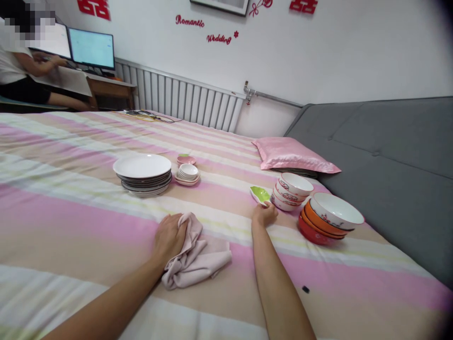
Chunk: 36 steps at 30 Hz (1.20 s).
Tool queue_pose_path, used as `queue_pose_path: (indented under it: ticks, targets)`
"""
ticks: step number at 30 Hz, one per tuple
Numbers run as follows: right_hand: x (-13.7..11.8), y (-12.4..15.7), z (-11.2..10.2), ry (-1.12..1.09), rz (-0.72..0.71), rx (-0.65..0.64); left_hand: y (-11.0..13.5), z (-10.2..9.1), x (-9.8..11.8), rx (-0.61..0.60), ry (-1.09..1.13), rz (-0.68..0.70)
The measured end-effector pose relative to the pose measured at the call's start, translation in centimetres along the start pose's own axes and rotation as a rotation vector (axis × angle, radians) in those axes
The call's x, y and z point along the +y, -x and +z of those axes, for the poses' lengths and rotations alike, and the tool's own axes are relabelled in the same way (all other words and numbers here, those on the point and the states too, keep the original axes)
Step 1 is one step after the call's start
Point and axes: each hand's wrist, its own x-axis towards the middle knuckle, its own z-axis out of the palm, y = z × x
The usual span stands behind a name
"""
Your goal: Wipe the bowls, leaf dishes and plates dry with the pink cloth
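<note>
My left hand is closed on a pale pink cloth that lies crumpled on the striped bedspread. Further to the right, my right hand grips the near end of a small green leaf-shaped dish. Just beyond that dish stands a stack of white bowls with red rims. Closer to me on the right is a pile of larger bowls, white on top with orange and red ones beneath. A stack of plates, white on top, rests beyond my left hand, beside several small dishes.
A pink pillow lies against the grey headboard. Cables lie along the bed's far edge, before a radiator. A person sits at a desk with monitors at far left. A small black object lies near my right forearm.
</note>
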Motion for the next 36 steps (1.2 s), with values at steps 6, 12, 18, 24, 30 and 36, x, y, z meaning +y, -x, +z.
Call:
queue_pose_path:
  ticks: [6, 12, 18, 24, 30, 36]
  targets:
    - [0.2, 0.1, 0.4, 0.014, -0.040, -0.051, 0.0, 0.1, -0.3, 0.000, -0.009, 0.017]
    - [0.5, -0.1, 0.8, -0.013, -0.076, -0.131, 0.1, 0.1, -0.3, 0.015, -0.002, 0.009]
    - [-0.1, 0.3, 0.5, -0.025, -0.122, -0.067, 0.1, 0.3, -0.5, 0.008, -0.004, 0.012]
    - [-1.7, 1.7, -0.5, -0.117, -0.213, -0.017, 0.3, 0.1, -0.1, 0.033, 0.003, 0.002]
    - [-4.3, 6.5, -1.4, -0.274, -0.403, -0.247, 0.4, 0.0, -0.1, 0.060, 0.013, 0.001]
    - [-6.0, 13.1, -2.2, -0.419, -0.408, -0.693, 0.6, 0.4, -0.7, 0.086, 0.040, -0.019]
